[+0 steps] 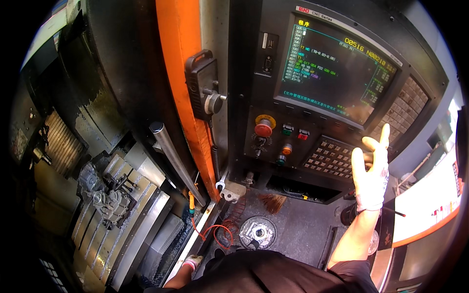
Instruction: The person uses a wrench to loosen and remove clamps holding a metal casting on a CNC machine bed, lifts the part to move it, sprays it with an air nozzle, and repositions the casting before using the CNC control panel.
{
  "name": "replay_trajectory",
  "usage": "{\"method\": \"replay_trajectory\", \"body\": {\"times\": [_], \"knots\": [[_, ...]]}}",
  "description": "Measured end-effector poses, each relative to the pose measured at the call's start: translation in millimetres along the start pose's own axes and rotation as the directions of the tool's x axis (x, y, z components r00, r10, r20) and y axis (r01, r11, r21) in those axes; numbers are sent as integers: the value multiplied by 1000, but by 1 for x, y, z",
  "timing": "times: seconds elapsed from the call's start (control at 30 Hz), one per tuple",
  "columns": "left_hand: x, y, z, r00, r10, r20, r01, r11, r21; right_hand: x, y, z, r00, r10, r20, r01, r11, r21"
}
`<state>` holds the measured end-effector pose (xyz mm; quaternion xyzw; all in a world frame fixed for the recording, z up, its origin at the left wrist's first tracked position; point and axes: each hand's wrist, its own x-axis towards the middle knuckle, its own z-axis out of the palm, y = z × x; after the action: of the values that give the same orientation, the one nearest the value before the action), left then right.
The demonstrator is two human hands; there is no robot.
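Observation:
My right hand (371,168), in a white work glove, is raised in front of the machine's control panel with the fingers spread. It holds nothing and its fingertips are close to the keypad (330,157) below the lit screen (334,68). My left hand (192,262), also gloved, is low near the bottom edge by the sill of the machine's open door; its fingers are mostly hidden, so whether it holds anything is unclear.
A red mushroom button (264,129) and small coloured buttons (295,133) sit left of the keypad. A black handwheel pendant (203,88) hangs on the orange frame (183,63). A door handle bar (176,161), a tool turret (108,195), a round metal part (257,232) and a brush (272,201) lie below.

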<state>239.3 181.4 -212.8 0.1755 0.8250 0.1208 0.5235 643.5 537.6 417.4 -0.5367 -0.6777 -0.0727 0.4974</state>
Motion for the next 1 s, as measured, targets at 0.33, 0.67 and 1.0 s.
{"method": "replay_trajectory", "body": {"times": [0.33,0.67,1.0], "knots": [[24,-19,4,1000,17,-9,-17,1000,6,1,0,-4,1000,7,18,-6,999,-34],[24,-13,5,1000,14,-8,-15,998,-65,2,-3,-5,1000,21,13,-21,1000,1],[19,-14,5,999,35,-24,-35,999,-2,1,-3,-6,999,26,30,-25,999,-23]]}}
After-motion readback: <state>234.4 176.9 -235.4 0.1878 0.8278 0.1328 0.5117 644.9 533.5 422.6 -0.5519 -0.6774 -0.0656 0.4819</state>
